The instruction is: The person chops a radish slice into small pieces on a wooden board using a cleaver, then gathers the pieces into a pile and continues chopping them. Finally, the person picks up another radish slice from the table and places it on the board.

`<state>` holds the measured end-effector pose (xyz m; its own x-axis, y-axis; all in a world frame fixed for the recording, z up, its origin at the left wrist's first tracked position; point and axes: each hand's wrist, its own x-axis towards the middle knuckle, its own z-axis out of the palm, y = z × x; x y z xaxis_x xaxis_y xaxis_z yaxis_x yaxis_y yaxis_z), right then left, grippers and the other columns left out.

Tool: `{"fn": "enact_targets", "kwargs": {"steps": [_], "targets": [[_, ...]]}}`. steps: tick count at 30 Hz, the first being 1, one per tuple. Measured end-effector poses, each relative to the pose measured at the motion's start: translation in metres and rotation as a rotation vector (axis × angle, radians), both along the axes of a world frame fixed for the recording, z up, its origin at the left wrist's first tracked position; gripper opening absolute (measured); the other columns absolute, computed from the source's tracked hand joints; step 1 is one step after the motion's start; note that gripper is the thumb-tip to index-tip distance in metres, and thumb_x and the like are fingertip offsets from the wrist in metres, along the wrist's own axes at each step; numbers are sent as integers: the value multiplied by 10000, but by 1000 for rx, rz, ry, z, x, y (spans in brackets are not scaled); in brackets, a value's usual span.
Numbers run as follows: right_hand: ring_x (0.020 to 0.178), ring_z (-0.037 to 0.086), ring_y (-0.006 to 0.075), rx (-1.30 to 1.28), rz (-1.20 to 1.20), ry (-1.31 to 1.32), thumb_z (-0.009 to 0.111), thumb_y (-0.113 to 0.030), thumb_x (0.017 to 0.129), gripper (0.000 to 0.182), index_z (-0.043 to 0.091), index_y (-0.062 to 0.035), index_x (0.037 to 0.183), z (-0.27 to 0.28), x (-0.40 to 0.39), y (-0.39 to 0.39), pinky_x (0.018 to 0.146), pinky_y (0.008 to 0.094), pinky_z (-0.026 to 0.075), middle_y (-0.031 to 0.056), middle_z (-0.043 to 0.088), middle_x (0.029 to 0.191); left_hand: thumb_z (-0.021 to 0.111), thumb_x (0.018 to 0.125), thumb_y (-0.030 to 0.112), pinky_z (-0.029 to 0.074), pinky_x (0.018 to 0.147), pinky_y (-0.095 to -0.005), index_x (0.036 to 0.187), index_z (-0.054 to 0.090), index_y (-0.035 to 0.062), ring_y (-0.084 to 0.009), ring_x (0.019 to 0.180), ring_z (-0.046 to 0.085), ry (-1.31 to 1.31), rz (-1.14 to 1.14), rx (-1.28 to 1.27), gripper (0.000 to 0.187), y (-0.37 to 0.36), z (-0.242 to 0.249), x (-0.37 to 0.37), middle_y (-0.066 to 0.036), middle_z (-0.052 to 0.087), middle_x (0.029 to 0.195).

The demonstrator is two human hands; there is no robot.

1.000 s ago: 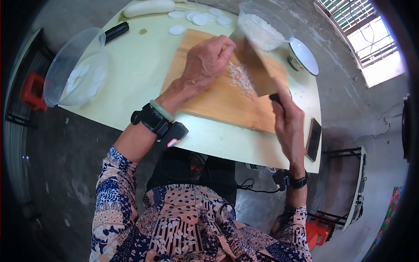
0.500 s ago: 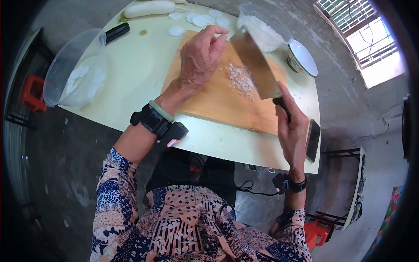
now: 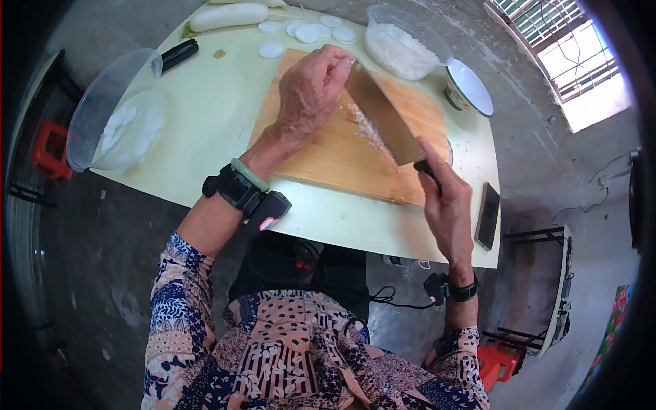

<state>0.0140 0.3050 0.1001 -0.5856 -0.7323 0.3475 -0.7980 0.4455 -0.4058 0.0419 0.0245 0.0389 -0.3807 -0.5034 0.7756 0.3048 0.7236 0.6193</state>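
My right hand (image 3: 447, 205) grips the black handle of a broad cleaver (image 3: 383, 116), a finger laid along the blade. The blade stands on edge over a wooden cutting board (image 3: 307, 167), beside a small heap of finely chopped whitish-pink bits (image 3: 364, 126), partly hidden by it. My left hand (image 3: 316, 85) is closed, thumb and fingers pinched at the blade's far upper corner. The fingertips appear to touch the steel there.
Behind the board are a clear bowl of white shreds (image 3: 403, 51), white radish slices (image 3: 306, 34) and a whole white radish (image 3: 229, 17). An enamel bowl (image 3: 470, 89) and a phone (image 3: 487, 215) sit right. Left are a tilted clear container (image 3: 113, 102) and a black object (image 3: 179, 55).
The cleaver has come down and left, its far corner now meeting my left fingertips. My right hand moved slightly left with it. My left hand stayed nearly in place.
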Motion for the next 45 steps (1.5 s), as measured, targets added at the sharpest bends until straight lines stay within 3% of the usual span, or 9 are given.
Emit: {"fn": "enact_targets", "kwargs": {"steps": [2, 6, 12, 28, 30, 36, 37, 39, 45], "targets": [[877, 710, 368, -135, 41, 45, 611, 63, 969, 639, 529, -191, 1549, 1, -4, -1, 802, 448, 557, 221, 705, 1058, 640, 1052, 175, 481, 596, -292, 1091, 720, 83, -109, 640, 582, -20, 14, -12, 128, -1, 0, 1, -17, 642, 736], [913, 720, 352, 57, -39, -47, 607, 77, 963, 642, 539, -195, 1541, 2, 0, 0, 829, 445, 555, 207, 720, 1094, 644, 1047, 176, 486, 599, -297, 1078, 723, 78, -128, 642, 598, -44, 26, -55, 130, 3, 1, 0, -32, 656, 750], [857, 705, 357, -90, 21, -12, 602, 66, 965, 649, 534, -220, 1545, -6, -3, 1, 797, 451, 553, 202, 703, 1040, 649, 1041, 176, 479, 587, -313, 1062, 727, 70, -152, 628, 595, -91, 1, -61, 133, 2, 3, 3, -51, 669, 760], [843, 712, 345, -10, 3, -5, 622, 58, 958, 647, 539, -211, 1540, -6, -5, 6, 764, 455, 553, 192, 712, 1022, 644, 1044, 166, 468, 580, -302, 1091, 717, 91, -128, 614, 560, -57, -4, -69, 114, 3, 3, 3, -24, 617, 696], [820, 710, 348, -46, 6, 19, 628, 51, 957, 649, 538, -218, 1541, -8, -2, 8, 747, 461, 554, 183, 708, 995, 658, 1021, 170, 542, 658, -410, 1050, 681, 65, -300, 742, 694, -95, -8, -43, 111, 4, 6, 5, -119, 696, 806], [762, 697, 350, 148, -41, 95, 649, 46, 947, 658, 538, -223, 1537, -7, 12, 5, 697, 489, 538, 161, 671, 904, 661, 1017, 166, 541, 659, -409, 1061, 690, 72, -305, 740, 692, -73, -48, 14, 108, 6, 5, 4, -118, 698, 811], [762, 697, 350, 147, -41, 97, 649, 46, 947, 658, 538, -223, 1537, -8, 8, 7, 697, 489, 538, 161, 671, 904, 661, 1017, 166, 541, 659, -409, 1061, 690, 72, -305, 740, 692, -71, -48, 13, 108, 6, 4, 3, -118, 698, 811], [807, 712, 350, -2, -2, 51, 638, 68, 945, 661, 544, -217, 1535, -9, -1, 12, 724, 480, 539, 179, 679, 933, 637, 1049, 165, 472, 595, -284, 1095, 722, 87, -114, 637, 562, -77, -17, -13, 124, 3, 1, 2, -19, 621, 719], [879, 722, 331, -161, -2, 83, 613, 100, 952, 656, 545, -186, 1539, 3, 4, 6, 799, 412, 564, 204, 705, 1038, 635, 1054, 167, 480, 608, -282, 1092, 722, 83, -110, 651, 570, -72, -29, -18, 127, 5, 1, 3, -20, 632, 735]]}}
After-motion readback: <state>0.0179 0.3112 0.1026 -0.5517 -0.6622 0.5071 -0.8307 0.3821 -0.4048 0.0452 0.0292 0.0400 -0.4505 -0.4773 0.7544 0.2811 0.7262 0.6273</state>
